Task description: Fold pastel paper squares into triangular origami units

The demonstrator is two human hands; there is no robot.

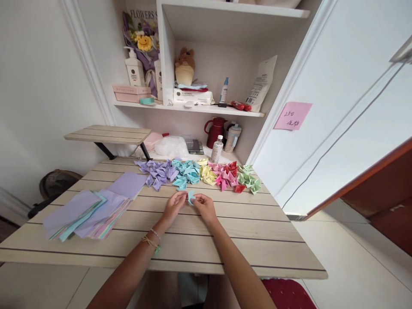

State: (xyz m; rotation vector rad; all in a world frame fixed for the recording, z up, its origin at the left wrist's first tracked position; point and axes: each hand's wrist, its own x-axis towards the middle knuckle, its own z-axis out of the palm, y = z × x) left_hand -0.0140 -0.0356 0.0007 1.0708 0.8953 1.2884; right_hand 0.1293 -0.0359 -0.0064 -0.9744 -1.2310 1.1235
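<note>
Both my hands meet at the middle of the wooden table (251,240). My left hand (174,204) and my right hand (204,205) pinch a small folded light-blue paper piece (191,196) between their fingertips, just above the tabletop. Beyond them lies a row of folded paper pieces sorted by colour: purple (157,172), blue (186,172), yellow (207,172), pink and red (227,176), green (249,179). To my left a fanned stack of flat paper sheets (92,210) rests on the table, mostly purple on top.
A small raised wooden shelf (107,134) stands at the table's back left. Behind the pieces are a clear plastic bag (170,146), a red jug (215,131) and a small bottle (217,149). Wall shelves above hold bottles, boxes and a plush toy. A pink note (292,116) hangs on the right.
</note>
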